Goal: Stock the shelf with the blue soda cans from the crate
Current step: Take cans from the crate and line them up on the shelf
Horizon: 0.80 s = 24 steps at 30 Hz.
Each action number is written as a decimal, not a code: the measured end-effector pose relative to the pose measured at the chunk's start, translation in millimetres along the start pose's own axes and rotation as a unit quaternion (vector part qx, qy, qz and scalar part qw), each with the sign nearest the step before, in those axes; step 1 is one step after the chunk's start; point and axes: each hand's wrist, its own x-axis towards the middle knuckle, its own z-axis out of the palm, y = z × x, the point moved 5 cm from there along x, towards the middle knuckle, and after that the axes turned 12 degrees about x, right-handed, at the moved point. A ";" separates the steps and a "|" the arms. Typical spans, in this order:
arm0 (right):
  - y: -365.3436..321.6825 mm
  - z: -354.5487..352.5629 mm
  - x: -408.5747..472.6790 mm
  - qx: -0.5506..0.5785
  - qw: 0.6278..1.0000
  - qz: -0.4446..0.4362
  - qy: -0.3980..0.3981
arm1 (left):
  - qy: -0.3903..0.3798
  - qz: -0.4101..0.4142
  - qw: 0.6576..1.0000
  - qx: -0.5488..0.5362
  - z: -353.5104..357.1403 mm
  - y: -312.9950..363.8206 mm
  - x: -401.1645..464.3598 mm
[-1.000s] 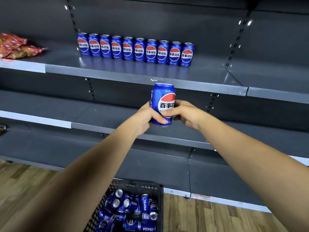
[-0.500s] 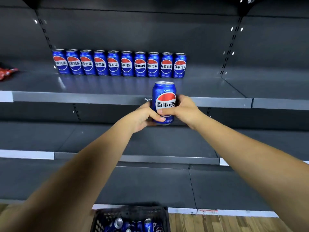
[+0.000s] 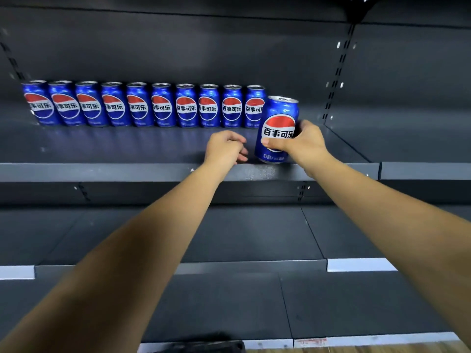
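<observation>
R hand [image 3: 303,146] clamped on blue can [image 3: 277,129], ctr-right of frame, near shelf [image 3: 127,171] front edge, just R of can row [image 3: 142,105]. L hand [image 3: 225,150] empty, fingers loosely curled. Risk: can nudges row-end can, topples it.

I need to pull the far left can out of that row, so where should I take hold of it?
Hedged advice: take the far left can round the middle of its upright round body, coming from the front and its free left side. Its right side sits close against the neighbouring can, and the back panel stands behind the row, so a grip from those sides looks blocked.
</observation>
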 end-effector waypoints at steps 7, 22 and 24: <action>25.1 -20.6 61.7 -0.075 0.996 -0.014 -0.040 | -0.023 -0.029 0.998 0.046 55.2 10.1 53.1; 59.3 -34.0 160.8 -0.095 0.992 -0.026 -0.082 | 0.004 -0.076 0.992 0.096 87.1 13.5 151.0; 64.9 -29.8 171.0 -0.087 0.993 -0.028 -0.081 | 0.020 -0.079 0.992 0.094 83.4 12.4 164.1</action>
